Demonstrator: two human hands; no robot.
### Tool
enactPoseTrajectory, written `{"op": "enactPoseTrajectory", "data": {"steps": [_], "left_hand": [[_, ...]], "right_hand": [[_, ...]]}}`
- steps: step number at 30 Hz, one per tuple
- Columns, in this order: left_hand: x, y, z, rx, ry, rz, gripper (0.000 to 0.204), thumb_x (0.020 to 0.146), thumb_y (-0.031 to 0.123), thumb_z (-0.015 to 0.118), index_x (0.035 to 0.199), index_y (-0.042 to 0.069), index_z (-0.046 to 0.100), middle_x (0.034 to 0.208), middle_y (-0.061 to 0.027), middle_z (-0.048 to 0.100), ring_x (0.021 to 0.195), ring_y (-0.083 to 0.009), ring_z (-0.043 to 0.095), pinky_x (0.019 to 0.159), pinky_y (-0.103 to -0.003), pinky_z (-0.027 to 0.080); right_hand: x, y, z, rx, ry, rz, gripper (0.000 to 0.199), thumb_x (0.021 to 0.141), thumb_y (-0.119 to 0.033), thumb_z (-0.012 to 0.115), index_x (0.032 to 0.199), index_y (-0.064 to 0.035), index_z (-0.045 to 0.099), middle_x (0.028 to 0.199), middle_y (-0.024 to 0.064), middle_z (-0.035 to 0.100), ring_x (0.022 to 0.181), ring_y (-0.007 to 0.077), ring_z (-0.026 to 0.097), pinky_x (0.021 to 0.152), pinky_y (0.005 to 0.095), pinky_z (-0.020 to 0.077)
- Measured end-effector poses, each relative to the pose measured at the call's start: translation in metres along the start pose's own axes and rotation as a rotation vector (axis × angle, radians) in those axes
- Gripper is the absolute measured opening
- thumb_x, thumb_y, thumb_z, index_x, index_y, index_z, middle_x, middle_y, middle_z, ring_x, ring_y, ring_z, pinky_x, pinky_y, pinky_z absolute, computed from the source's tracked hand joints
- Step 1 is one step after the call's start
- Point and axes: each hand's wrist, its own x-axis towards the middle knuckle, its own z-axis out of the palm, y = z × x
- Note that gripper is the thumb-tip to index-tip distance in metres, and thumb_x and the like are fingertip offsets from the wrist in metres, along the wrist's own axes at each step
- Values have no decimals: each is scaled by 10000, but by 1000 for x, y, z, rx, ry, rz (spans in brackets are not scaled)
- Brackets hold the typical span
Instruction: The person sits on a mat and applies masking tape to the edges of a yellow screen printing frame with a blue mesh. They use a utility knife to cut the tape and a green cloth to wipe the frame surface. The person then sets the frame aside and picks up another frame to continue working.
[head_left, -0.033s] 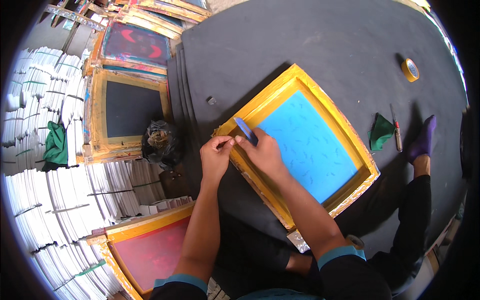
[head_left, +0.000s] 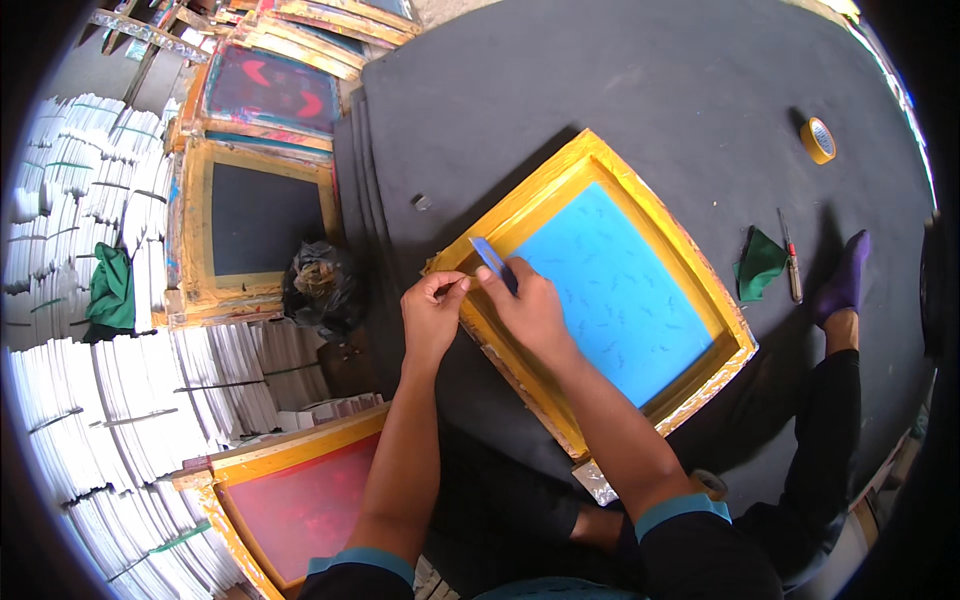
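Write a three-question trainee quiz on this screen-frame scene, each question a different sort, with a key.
1. True or false: the right hand holds a flat blue tool at the corner of the yellow frame with blue mesh.
2. Multiple choice: what lies beside the green cloth? A) scissors B) a slim red-handled knife C) a brush
3. Fill in: the roll of yellow tape lies on the ____ mat.

Key: 1 true; 2 B; 3 black. The left hand pinches the frame's edge next to the tool.
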Motion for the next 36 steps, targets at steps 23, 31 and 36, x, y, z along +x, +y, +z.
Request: {"op": "enactPoseTrajectory", "data": {"steps": [23, 31, 36], "left_hand": [[15, -10, -6, 140, 21, 108, 147, 883, 14, 755, 1026, -20, 756, 901, -120, 772, 766, -159, 721, 710, -305, 562], [18, -9, -2, 183, 34, 130, 153, 870, 28, 760, 1014, -24, 763, 909, -143, 778, 788, -190, 742, 742, -312, 568], [19, -10, 1, 266, 52, 184, 156, 857, 31, 759, 1003, -25, 765, 905, -158, 780, 789, -221, 757, 743, -327, 575]], "right_hand": [[-21, 19, 39, -237, 147, -278, 211, 901, -156, 699, 1102, -91, 704, 980, 149, 701, 850, 368, 722, 721, 480, 588], [-18, 19, 53, -232, 153, -220, 223, 911, -141, 672, 1126, -95, 702, 954, 149, 704, 825, 377, 720, 703, 485, 585], [-14, 23, 59, -264, 162, -203, 224, 920, -171, 667, 1133, -118, 710, 913, 134, 711, 760, 369, 711, 664, 480, 572]]}}
